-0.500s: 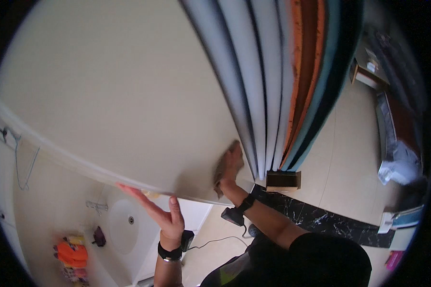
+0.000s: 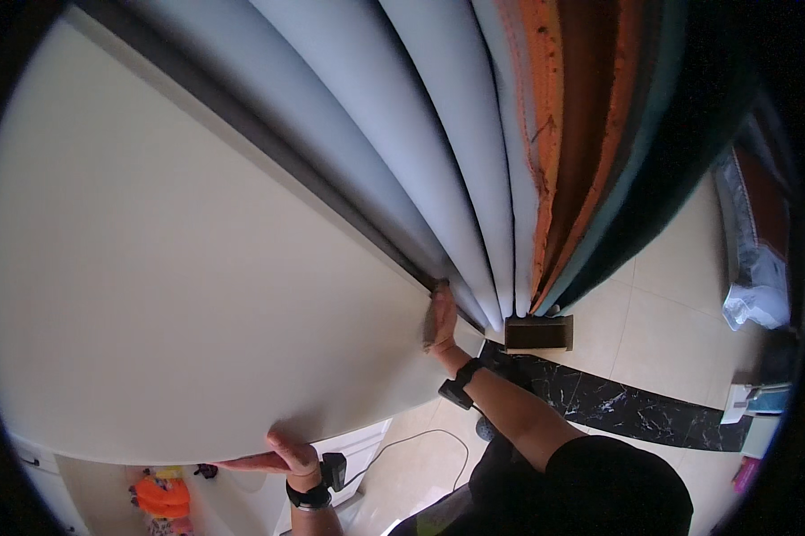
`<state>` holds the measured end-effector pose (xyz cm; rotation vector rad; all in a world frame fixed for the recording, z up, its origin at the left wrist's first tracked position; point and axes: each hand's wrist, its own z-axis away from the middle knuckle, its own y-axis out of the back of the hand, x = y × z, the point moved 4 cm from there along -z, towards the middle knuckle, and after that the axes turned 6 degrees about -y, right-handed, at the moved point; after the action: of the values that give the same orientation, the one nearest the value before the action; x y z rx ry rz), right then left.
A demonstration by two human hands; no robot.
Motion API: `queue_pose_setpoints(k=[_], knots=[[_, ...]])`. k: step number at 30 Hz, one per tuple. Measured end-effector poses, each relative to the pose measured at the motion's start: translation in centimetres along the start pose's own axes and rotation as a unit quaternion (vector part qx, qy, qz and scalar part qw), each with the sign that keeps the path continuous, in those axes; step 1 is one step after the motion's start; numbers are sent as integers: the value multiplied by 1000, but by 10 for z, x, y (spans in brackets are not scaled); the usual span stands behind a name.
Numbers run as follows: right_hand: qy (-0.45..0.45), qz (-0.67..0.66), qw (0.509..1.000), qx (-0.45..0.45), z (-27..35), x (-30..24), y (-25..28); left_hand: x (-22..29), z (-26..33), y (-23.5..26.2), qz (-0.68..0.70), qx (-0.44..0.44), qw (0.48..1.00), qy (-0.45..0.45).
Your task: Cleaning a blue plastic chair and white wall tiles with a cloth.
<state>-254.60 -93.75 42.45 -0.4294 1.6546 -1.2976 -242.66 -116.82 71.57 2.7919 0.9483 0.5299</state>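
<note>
A broad cream-white door [image 2: 197,268] fills the left and middle of the head view. My left hand [image 2: 282,456] holds its lower edge, thumb against the near face and fingers stretched along the edge, partly hidden. My right hand [image 2: 445,326] presses a brownish-grey cloth [image 2: 431,326] to the door beside its dark side edge. The cloth is bunched under the palm, and its far end reaches that edge. Both wrists wear black bands with a small box attached.
Pale blue, orange and dark teal curtains [image 2: 402,134] hang close to the door's right side. A small brown box [image 2: 538,334] sits below them. A black marble strip [image 2: 635,402] crosses the floor. Bright orange cloth [image 2: 163,496] and a pale sink lie lower left.
The door has swung in view, its lower edge now covering most of the sink. My right hand and cloth have shifted to the door's side edge. My left thumb now touches the door's face.
</note>
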Motion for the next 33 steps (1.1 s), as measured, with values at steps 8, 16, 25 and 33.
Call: queue_pose_setpoints(k=[8, 16, 25, 33], knots=[[413, 516, 750, -11, 9, -47, -72, -9, 14, -2, 19, 28, 999, 17], [213, 424, 876, -83, 13, -93, -137, -63, 84, 51, -212, -55, 976, -10], [-5, 298, 938, 174, 65, 71, 116, -76, 123, 18, -52, -90, 993, -47], [190, 583, 787, 73, 118, 21, -41, -157, 269, 3, 47, -176, 972, -146]])
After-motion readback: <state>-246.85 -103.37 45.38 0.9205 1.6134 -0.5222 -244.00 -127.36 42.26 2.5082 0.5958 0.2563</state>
